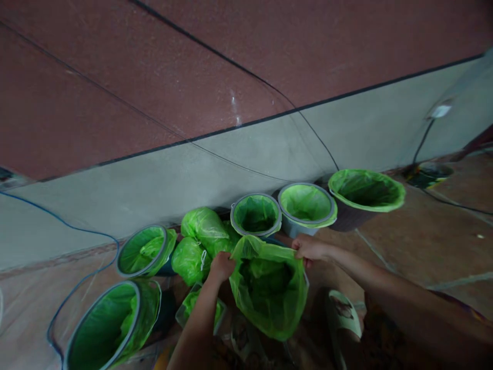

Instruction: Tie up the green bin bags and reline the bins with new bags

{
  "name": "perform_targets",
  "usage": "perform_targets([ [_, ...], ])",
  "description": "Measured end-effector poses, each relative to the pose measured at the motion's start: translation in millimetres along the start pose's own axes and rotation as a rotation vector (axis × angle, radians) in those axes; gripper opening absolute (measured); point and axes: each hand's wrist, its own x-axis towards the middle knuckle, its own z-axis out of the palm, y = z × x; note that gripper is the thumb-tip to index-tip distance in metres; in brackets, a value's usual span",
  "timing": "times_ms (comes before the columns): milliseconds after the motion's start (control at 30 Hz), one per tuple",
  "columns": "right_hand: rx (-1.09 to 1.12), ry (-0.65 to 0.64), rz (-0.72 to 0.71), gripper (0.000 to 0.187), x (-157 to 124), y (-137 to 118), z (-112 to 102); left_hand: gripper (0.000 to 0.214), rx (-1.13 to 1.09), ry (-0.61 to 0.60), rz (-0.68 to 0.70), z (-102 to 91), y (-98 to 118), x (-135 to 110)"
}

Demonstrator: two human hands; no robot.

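A green plastic bag (269, 318) hangs wide open in front of me, its mouth facing up. On its left edge, my left hand (222, 267) is closed around the plastic. My right hand (310, 248) pinches the opposite edge at the upper right. Crumpled green plastic (264, 270) shows inside the dark mouth. Whether a bin stands under this bag is hidden. Filled green bags (204, 228) lie beyond my left hand, and one smaller bag (190, 261) has a white tie. Below my left forearm sits a clear container (221, 313) with green plastic in it.
Lined bins stand along the wall: a round bin (257, 195), a grey-rimmed bin (284, 191) and a dark bin (348, 221). Two more, a tilted bin (166, 239) and a large bin (137, 303), are at left. A blue cable (82, 280) crosses the floor. My sandal (346, 313) shows below.
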Motion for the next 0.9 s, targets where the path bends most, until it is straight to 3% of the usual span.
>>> perform_targets([
  [133, 0.117, -0.133, -0.034, 0.008, -13.3, -7.0, -4.2, 0.029, 0.118, 0.073, 0.070, -3.4, 4.8, -0.7],
  [200, 0.151, -0.186, -0.016, 0.011, -19.6, -11.3, -5.8, 0.031, 0.031, 0.049, 0.098, -3.7, 6.3, -2.4],
  [333, 0.191, -0.294, -0.042, 0.018, -26.8, -16.4, -8.1, 0.025, -0.231, -0.110, 0.139, -6.9, 12.0, -8.4],
  [400, 0.198, -0.295, -0.053, 0.022, -28.5, -16.6, -10.0, 0.019, -0.365, -0.141, 0.146, -12.9, 17.0, -9.9],
  [600, 0.227, -0.382, -0.103, 0.028, -42.2, -18.7, -20.8, 0.017, -0.645, 0.015, 0.174, -26.3, 34.2, -8.2],
  [767, 0.337, -0.387, -0.160, 0.031, -56.5, -27.0, -31.4, 0.017, -0.758, -0.024, 0.156, -28.2, 43.0, -10.1],
  [900, 0.369, -0.393, -0.202, 0.034, -56.5, -25.5, -35.6, 0.018, -0.898, 0.017, 0.167, -33.0, 46.2, -6.0],
])
